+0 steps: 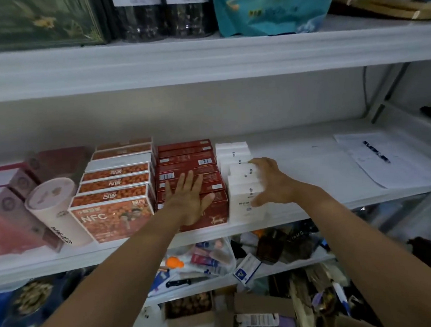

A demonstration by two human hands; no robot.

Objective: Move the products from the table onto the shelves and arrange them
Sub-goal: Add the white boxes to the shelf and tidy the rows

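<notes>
Middle shelf (311, 161): we press our flat, straight-fingered left hand (189, 201) on the red boxes (186, 162), while our right hand (272, 182) grasps the near white boxes (241, 184) standing just right of them.

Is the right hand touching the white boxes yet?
Touching. The head view shows the right hand curled round the front white boxes, fingertips on their tops and thumb pressed against the side, with no gap.
</notes>
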